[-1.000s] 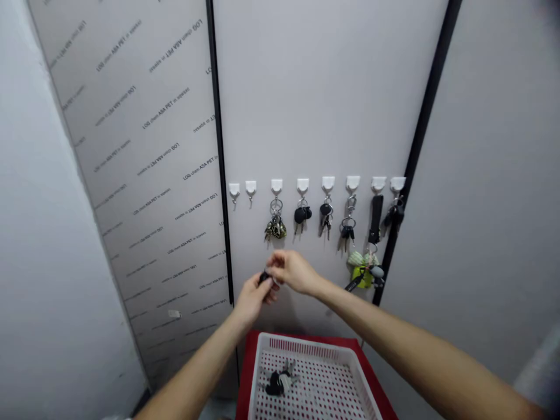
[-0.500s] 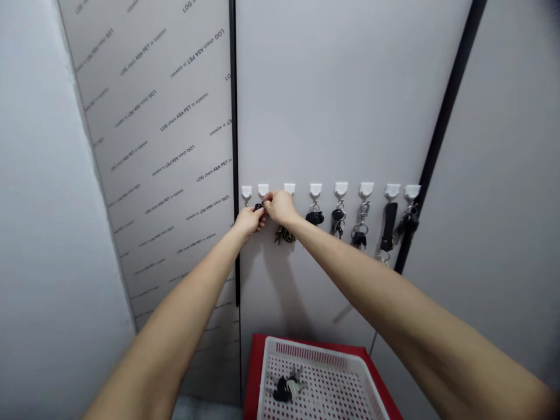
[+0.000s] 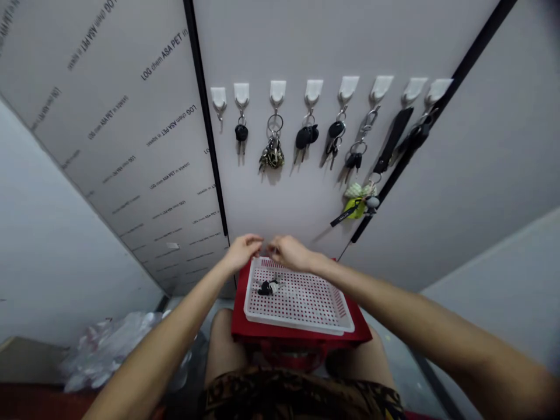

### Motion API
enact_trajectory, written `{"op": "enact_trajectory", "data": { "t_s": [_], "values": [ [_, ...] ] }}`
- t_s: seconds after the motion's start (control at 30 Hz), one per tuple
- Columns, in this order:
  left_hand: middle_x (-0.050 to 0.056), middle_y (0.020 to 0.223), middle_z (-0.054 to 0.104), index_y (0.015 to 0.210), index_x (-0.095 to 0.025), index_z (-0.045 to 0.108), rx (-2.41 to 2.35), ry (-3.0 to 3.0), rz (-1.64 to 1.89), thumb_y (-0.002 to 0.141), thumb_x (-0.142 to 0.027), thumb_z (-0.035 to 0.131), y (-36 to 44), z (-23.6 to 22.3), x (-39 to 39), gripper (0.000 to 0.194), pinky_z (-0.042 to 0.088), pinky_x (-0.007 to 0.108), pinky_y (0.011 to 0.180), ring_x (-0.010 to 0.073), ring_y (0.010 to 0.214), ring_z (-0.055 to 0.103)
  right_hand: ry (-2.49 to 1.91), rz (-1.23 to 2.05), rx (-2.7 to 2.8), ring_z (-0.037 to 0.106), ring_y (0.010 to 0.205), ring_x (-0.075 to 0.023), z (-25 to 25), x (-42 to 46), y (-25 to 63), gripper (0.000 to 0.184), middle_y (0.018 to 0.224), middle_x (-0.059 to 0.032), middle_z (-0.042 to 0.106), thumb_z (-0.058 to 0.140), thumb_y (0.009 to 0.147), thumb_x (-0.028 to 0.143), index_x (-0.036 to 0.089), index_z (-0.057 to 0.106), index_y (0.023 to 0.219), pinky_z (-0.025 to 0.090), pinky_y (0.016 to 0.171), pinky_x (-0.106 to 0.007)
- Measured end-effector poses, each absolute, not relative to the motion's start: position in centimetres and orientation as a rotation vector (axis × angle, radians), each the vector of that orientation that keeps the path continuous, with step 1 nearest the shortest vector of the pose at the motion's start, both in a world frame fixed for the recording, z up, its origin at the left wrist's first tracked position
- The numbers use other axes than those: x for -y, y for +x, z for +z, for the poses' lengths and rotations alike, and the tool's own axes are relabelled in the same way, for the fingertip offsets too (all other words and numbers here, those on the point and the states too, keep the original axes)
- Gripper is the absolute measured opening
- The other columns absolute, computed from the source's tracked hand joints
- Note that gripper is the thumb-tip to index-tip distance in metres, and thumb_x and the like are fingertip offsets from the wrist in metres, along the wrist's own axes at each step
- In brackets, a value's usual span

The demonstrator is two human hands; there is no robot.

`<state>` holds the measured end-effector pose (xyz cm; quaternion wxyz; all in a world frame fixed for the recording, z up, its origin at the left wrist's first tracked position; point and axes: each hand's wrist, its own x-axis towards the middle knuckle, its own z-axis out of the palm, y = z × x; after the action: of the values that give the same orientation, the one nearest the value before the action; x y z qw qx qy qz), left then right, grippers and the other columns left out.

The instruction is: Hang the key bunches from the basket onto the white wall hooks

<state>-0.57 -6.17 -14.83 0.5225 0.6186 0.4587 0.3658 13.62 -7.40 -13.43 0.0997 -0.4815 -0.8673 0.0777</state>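
My left hand [image 3: 242, 251] and my right hand [image 3: 291, 252] hover close together over the far rim of a white perforated basket [image 3: 301, 322]. Their fingers are loosely curled, and nothing shows in either. One bunch of keys with a black fob [image 3: 268, 287] lies in the basket, just below my hands. On the grey wall panel above is a row of white hooks. A small black key [image 3: 241, 133] hangs on the second hook [image 3: 241, 93]. The first hook [image 3: 218, 97] is bare. Key bunches hang on the others, one with a green charm [image 3: 356, 205].
The basket rests on a red stool [image 3: 245, 333] between my knees. A crumpled clear plastic bag [image 3: 102, 350] lies on the floor at the left. Black vertical strips [image 3: 205, 134] divide the wall panels. The left panel carries printed film.
Both hands dropped from the second hook down to the basket. The small black key they held now hangs on that hook. The view tilted downward.
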Motion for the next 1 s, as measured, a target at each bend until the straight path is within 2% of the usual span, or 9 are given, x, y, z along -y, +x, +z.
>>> {"op": "enact_trajectory", "data": {
  "t_s": [0.07,0.17,0.27,0.37,0.47,0.57,0.67,0.87,1.0],
  "values": [
    [-0.005,0.046,0.046,0.075,-0.011,0.051,-1.111,1.516,0.803,0.061,-0.014,0.044,-0.4,-17.6,7.2,0.016,0.031,0.017,0.043,0.0052,0.042,0.041,-1.470,0.342,2.617,0.049,0.067,-0.0125,-16.6,8.8,14.3,0.023,0.075,-0.0051,0.058,0.043,0.060,0.012,0.015,0.057,0.078,0.034,0.060,-0.021],
    [-0.005,0.049,0.046,0.075,-0.012,0.052,-1.119,1.592,0.774,0.061,-0.017,0.045,-0.3,-19.7,7.9,0.017,0.032,0.018,0.046,0.0064,0.046,0.042,-1.462,0.398,2.639,0.050,0.069,-0.0130,-18.7,10.1,14.6,0.025,0.077,-0.0051,0.057,0.045,0.060,0.016,0.016,0.056,0.082,0.034,0.059,-0.020],
    [-0.005,0.051,0.045,0.076,-0.012,0.051,-1.130,1.607,0.788,0.061,-0.018,0.044,-0.4,-20.1,7.9,0.018,0.033,0.019,0.049,0.0066,0.048,0.042,-1.451,0.360,2.668,0.049,0.068,-0.0138,-19.4,10.9,14.2,0.026,0.079,-0.0047,0.055,0.048,0.059,0.022,0.018,0.055,0.084,0.033,0.056,-0.021],
    [-0.005,0.050,0.044,0.075,-0.011,0.051,-1.134,1.600,0.785,0.061,-0.017,0.043,-0.4,-20.0,7.9,0.017,0.033,0.019,0.049,0.0066,0.047,0.041,-1.499,0.290,2.677,0.049,0.067,-0.0140,-20.0,11.2,13.7,0.021,0.078,-0.0051,0.054,0.048,0.058,0.020,0.017,0.056,0.077,0.032,0.054,-0.021],
    [-0.003,0.054,0.048,0.074,-0.011,0.052,-1.119,1.611,0.816,0.061,-0.018,0.044,-0.5,-19.8,8.3,0.016,0.035,0.020,0.053,0.0076,0.052,0.044,-1.497,0.315,2.597,0.048,0.066,-0.0127,-20.0,11.3,13.5,0.017,0.077,-0.0049,0.054,0.046,0.058,0.016,0.015,0.055,0.072,0.032,0.054,-0.021],
    [0.002,0.071,0.054,0.079,-0.012,0.051,-1.004,1.628,0.831,0.062,-0.019,0.046,-0.6,-19.1,8.8,0.019,0.037,0.022,0.063,0.0103,0.067,0.049,-1.460,0.530,2.407,0.046,0.059,-0.0090,-18.6,10.9,13.4,0.014,0.066,-0.0018,0.054,0.045,0.057,0.015,0.014,0.054,0.067,0.032,0.052,-0.018],
    [0.006,0.086,0.054,0.088,-0.012,0.048,-0.828,1.676,0.800,0.063,-0.021,0.048,-0.7,-18.1,9.2,0.027,0.037,0.023,0.069,0.0123,0.078,0.049,-1.430,0.709,2.222,0.042,0.051,-0.0063,-16.4,10.1,13.4,0.011,0.057,0.0008,0.051,0.044,0.057,0.016,0.012,0.053,0.063,0.031,0.047,-0.016],
    [0.004,0.077,0.056,0.082,-0.014,0.051,-1.074,2.040,0.640,0.061,-0.018,0.047,-1.0,-17.9,9.6,0.022,0.037,0.025,0.067,0.0135,0.073,0.049,-1.439,0.706,2.202,0.041,0.048,-0.0057,-14.9,8.6,13.6,0.016,0.054,0.0017,0.050,0.038,0.060,0.014,0.011,0.054,0.064,0.031,0.047,-0.016],
    [0.006,0.083,0.056,0.079,-0.016,0.054,-1.176,2.486,0.368,0.059,-0.016,0.048,-0.9,-19.0,10.5,0.021,0.033,0.029,0.073,0.0179,0.081,0.046,-1.408,0.717,2.571,0.046,0.060,-0.0097,-17.7,9.9,13.8,0.023,0.068,-0.0005,0.054,0.051,0.051,0.020,0.014,0.056,0.073,0.033,0.052,-0.018]
  ]
}}
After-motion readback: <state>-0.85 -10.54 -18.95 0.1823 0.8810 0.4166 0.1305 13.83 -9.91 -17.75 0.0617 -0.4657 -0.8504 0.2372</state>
